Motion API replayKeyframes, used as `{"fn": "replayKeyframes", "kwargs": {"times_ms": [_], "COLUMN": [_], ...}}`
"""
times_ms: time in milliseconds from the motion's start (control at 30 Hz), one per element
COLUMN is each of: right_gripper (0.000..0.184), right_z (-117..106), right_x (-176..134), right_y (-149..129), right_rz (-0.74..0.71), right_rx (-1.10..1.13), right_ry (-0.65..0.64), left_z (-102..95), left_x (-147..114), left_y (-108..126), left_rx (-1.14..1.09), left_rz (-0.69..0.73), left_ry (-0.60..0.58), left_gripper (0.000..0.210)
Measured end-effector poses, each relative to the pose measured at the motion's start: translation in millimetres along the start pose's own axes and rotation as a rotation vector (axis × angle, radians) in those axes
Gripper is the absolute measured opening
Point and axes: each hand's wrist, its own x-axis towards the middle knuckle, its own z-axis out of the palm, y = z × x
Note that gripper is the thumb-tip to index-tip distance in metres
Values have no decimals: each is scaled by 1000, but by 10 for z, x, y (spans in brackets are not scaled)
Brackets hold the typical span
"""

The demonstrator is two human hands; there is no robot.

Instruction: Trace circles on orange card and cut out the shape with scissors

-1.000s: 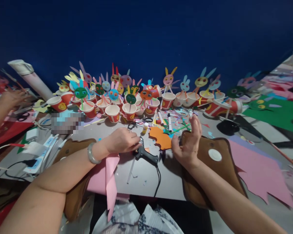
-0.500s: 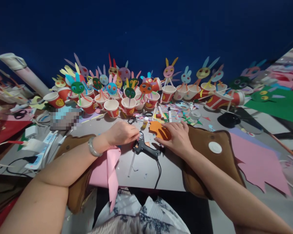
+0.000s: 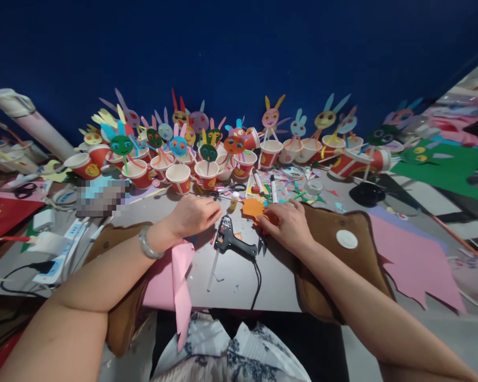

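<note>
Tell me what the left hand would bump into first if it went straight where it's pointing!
Probably the bottle, which stands just ahead of the left hand. The glue gun is close to that line too, so it might get brushed first; depth is hard to judge.

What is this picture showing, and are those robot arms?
No robot here: those are a person's own arms and bare hands. The camera is worn on their head, looking forward and down. The right hand touches a piece of orange paper. The left hand is curled; I can't tell whether it holds anything. Between them, a black glue gun lies on the grey table. Farther back are paper cups, many with colourful long-eared paper faces.
</note>
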Motion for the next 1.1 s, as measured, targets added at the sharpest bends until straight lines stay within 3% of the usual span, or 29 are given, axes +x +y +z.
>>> {"fn": "replayKeyframes", "kwargs": {"times_ms": [200, 367, 467, 667, 767, 933, 1100], "right_gripper": [33, 13, 18, 19, 22, 27, 28], "right_z": [45, 65, 43, -3, 14, 33, 17], "right_x": [-21, -4, -6, -19, 18, 35, -52], "right_y": [-22, -8, -24, -10, 49, 55, -34], "right_rz": [-45, -30, 13, 200, 259, 261, 232], "right_rx": [35, 122, 163, 303, 381, 497, 581], "right_ry": [-32, 7, 88, 399, 495, 563, 538], "left_z": [20, 40, 43, 25, 17, 18, 22], "left_x": [-17, -31, -35, -31, -30, -22, -18], "left_y": [7, -17, -20, -19, -25, -33, -45], "left_rx": [4, -16, -29, -75, -89, -134, -214], "left_rz": [6, -44, -70, -150, -162, -184, -246], "left_ry": [-4, -19, -21, -71, -85, -112, -154], "left_gripper": [31, 30, 28, 29, 28, 26, 24]}}
